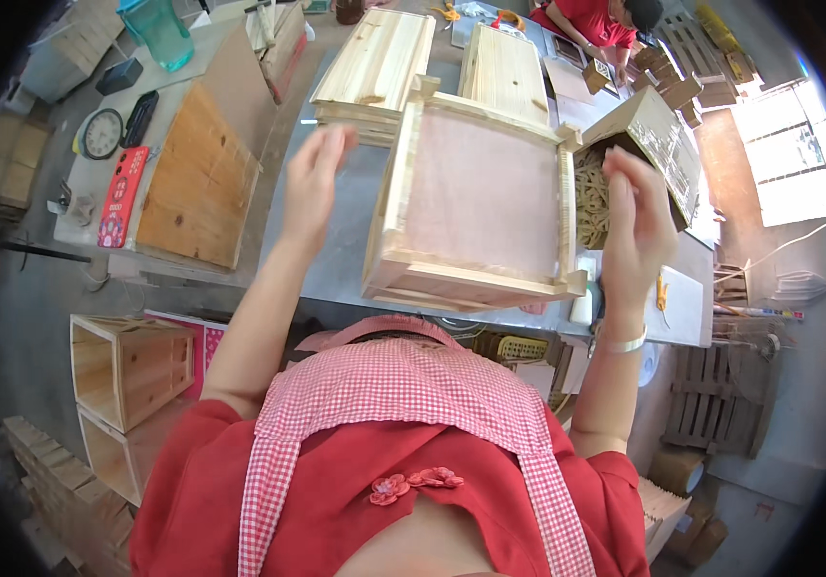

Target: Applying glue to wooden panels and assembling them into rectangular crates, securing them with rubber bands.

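Note:
A pale wooden box stands on the grey-blue worktable, a flat pinkish panel inside its top frame and short posts jutting at its corners. My left hand is raised off its left side, fingers loosely curved and apart, with nothing in them. On the other side, my right hand hangs between the box and an open carton, also holding nothing, its fingers bent and slightly blurred. Neither hand appears to touch the box. Tan, loop-like pieces fill the carton.
Stacked wooden boards and another pale board stack lie beyond the box. A side table on the left bears a clock, a red packet and a teal jug. A co-worker in red sits at the far right.

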Tool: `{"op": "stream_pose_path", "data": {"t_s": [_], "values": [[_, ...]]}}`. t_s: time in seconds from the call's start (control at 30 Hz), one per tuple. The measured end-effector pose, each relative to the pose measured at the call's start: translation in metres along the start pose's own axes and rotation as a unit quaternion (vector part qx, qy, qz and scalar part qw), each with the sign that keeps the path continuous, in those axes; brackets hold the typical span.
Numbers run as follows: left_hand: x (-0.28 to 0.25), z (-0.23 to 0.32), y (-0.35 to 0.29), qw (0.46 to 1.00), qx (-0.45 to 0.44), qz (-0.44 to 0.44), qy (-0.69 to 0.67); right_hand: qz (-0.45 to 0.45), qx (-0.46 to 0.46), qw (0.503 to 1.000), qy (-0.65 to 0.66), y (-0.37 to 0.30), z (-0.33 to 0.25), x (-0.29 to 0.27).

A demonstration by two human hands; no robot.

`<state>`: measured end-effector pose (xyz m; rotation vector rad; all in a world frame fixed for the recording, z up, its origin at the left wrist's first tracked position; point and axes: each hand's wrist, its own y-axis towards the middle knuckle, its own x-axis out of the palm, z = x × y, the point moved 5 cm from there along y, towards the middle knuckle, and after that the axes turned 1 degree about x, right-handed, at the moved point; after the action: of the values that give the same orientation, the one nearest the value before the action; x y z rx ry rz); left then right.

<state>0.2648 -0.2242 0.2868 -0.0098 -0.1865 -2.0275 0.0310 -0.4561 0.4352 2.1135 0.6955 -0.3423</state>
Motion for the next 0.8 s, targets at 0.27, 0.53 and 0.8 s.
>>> {"op": "stream_pose_path", "data": {"t_s": [0.27,0.53,0.8], "values": [[0.091,0.017,0.086,0.996,-0.005,-0.085,0.006,-0.009,0.163,0.976,0.142,0.032,0.129,0.063],[0.099,0.017,0.091,0.986,0.087,-0.129,0.061,0.055,0.176,0.967,0.178,0.015,0.129,0.065],[0.095,0.018,0.090,0.992,0.050,-0.105,0.056,-0.001,0.169,0.980,0.104,0.036,0.147,0.072]]}}
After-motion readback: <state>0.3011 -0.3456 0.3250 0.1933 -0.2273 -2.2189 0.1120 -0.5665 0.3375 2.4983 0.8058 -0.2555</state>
